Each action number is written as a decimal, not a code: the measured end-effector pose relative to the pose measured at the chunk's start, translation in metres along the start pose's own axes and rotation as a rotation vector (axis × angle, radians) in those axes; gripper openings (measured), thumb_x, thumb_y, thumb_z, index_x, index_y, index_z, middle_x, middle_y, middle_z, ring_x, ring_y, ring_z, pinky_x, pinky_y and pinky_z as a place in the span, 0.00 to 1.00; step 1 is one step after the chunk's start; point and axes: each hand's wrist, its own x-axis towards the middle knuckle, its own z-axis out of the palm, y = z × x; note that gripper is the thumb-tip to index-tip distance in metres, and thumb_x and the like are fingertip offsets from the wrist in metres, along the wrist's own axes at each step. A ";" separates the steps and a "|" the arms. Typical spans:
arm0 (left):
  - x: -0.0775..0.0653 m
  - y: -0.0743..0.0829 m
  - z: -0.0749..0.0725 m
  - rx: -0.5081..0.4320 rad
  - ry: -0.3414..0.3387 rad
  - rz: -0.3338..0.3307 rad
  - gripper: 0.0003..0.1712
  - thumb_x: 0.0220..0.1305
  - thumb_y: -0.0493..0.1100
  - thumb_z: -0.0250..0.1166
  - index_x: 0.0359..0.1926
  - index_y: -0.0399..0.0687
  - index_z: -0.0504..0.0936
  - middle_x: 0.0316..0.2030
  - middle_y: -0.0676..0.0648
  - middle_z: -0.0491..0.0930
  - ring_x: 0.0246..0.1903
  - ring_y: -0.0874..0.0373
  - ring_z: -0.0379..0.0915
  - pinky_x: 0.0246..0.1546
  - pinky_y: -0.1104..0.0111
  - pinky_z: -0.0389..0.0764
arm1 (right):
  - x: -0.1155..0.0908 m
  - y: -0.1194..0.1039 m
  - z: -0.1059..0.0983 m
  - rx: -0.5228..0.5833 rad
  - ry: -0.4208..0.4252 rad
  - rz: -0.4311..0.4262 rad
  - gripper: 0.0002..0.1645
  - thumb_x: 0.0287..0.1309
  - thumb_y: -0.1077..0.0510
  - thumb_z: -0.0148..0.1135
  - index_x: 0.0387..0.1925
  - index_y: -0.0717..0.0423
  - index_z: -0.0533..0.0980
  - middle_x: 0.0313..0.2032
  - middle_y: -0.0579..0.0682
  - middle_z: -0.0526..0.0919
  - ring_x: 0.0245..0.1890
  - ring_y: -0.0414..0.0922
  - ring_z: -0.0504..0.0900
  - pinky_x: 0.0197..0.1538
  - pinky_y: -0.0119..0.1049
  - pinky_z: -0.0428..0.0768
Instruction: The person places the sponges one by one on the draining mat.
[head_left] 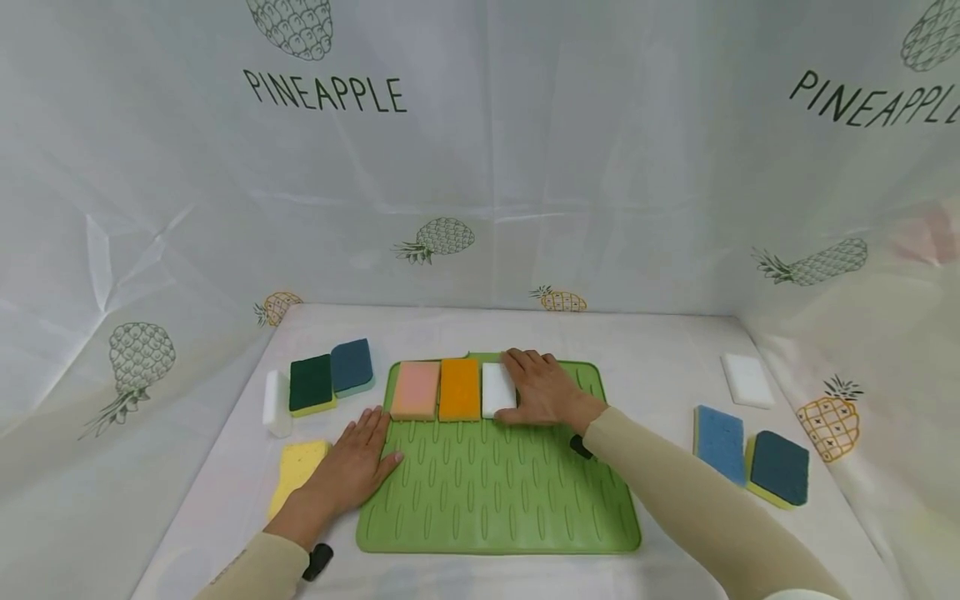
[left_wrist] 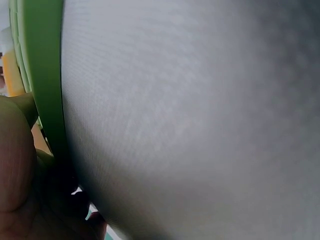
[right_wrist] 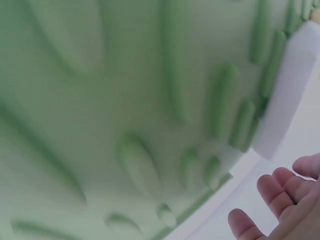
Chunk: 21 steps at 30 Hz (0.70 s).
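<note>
On the green ridged mat, a pink sponge, an orange sponge and a white sponge lie side by side along the far edge. My right hand is at the white sponge's right side, thumb near its front end and fingers toward the far edge. In the right wrist view, the fingers look relaxed and spread beside the white sponge. My left hand rests with straight fingers on the mat's left edge, its thumb over the ridges.
Left of the mat are a white block, a dark green sponge, a blue sponge and a yellow sponge. To the right lie a white block, a blue sponge and a dark-topped sponge.
</note>
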 end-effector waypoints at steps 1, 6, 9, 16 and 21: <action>0.000 0.000 0.000 0.000 -0.001 0.000 0.44 0.81 0.57 0.56 0.80 0.28 0.57 0.80 0.29 0.54 0.81 0.33 0.49 0.79 0.39 0.57 | -0.001 0.001 -0.003 -0.008 0.017 -0.004 0.64 0.62 0.20 0.57 0.81 0.60 0.57 0.77 0.60 0.65 0.74 0.60 0.69 0.71 0.62 0.71; 0.000 0.000 0.000 0.002 -0.011 0.000 0.44 0.81 0.56 0.56 0.80 0.28 0.56 0.81 0.29 0.54 0.81 0.33 0.48 0.79 0.39 0.57 | -0.011 0.012 -0.019 -0.039 0.112 -0.008 0.57 0.66 0.25 0.60 0.79 0.59 0.61 0.75 0.59 0.69 0.72 0.58 0.71 0.69 0.61 0.73; 0.001 0.000 0.001 0.006 -0.008 0.003 0.44 0.81 0.57 0.56 0.80 0.28 0.56 0.81 0.29 0.54 0.81 0.33 0.48 0.79 0.39 0.57 | -0.020 0.023 -0.025 -0.046 0.176 0.002 0.51 0.69 0.29 0.61 0.77 0.59 0.65 0.72 0.58 0.72 0.70 0.58 0.71 0.68 0.61 0.73; 0.000 0.001 0.000 0.006 -0.010 -0.004 0.44 0.81 0.57 0.56 0.80 0.29 0.56 0.81 0.29 0.53 0.81 0.33 0.48 0.79 0.39 0.56 | -0.047 0.067 -0.025 -0.119 0.377 -0.014 0.41 0.67 0.38 0.69 0.68 0.63 0.74 0.64 0.60 0.78 0.65 0.60 0.75 0.63 0.60 0.77; -0.001 0.001 0.000 0.012 -0.021 -0.008 0.44 0.82 0.56 0.55 0.80 0.29 0.55 0.81 0.29 0.52 0.81 0.33 0.47 0.79 0.39 0.56 | -0.070 0.102 -0.025 -0.200 0.465 -0.050 0.37 0.64 0.43 0.72 0.63 0.65 0.76 0.59 0.62 0.81 0.61 0.61 0.77 0.59 0.60 0.78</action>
